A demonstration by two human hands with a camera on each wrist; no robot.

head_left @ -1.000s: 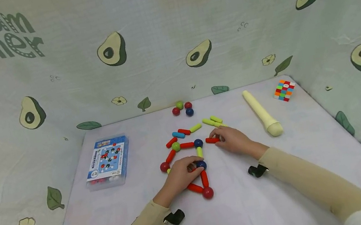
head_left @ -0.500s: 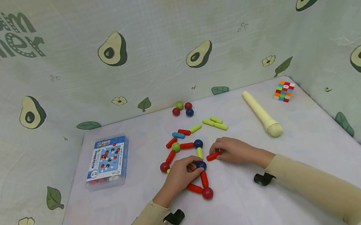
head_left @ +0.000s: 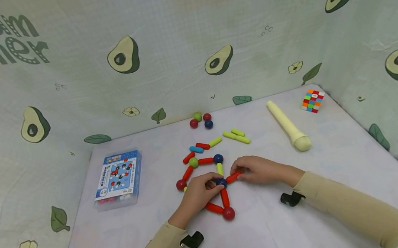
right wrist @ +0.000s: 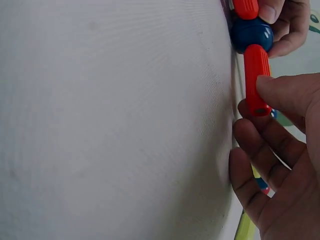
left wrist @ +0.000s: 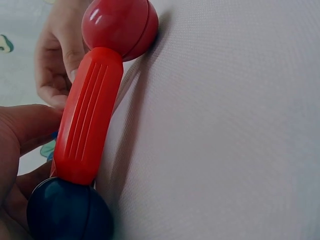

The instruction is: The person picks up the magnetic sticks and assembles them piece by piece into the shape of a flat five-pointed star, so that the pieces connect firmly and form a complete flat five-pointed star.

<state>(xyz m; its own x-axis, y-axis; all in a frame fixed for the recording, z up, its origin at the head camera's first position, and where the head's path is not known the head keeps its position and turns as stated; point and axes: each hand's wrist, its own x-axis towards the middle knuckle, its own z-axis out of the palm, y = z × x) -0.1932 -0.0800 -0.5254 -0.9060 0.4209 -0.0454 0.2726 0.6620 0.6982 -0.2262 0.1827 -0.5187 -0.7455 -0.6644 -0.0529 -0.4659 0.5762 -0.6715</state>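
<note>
My left hand [head_left: 199, 193] pinches a dark blue ball [head_left: 222, 183] in a flat framework of coloured rods and balls. In my right hand [head_left: 256, 169], thumb and fingers pinch a red rod [right wrist: 257, 75]; its far end touches that ball. Below the ball, another red rod [head_left: 225, 198] joins a red ball [head_left: 228, 213]. A yellow-green rod [head_left: 219, 168] links the held ball to a second dark blue ball [head_left: 218, 159]. A green ball [head_left: 193, 162] and another red ball [head_left: 181, 185] form the left part, and my left hand hides some of the framework.
Loose yellow-green rods [head_left: 235, 136] lie beyond my right hand, and several balls [head_left: 198, 117] sit at the back. A boxed set [head_left: 118, 179] lies left. To the right are a pale yellow bat-shaped item [head_left: 288, 125] and a puzzle cube [head_left: 313, 101].
My right hand has come toward me, bringing the red rod from beside the upper blue ball into contact with the lower one. My left hand has stayed in place.
</note>
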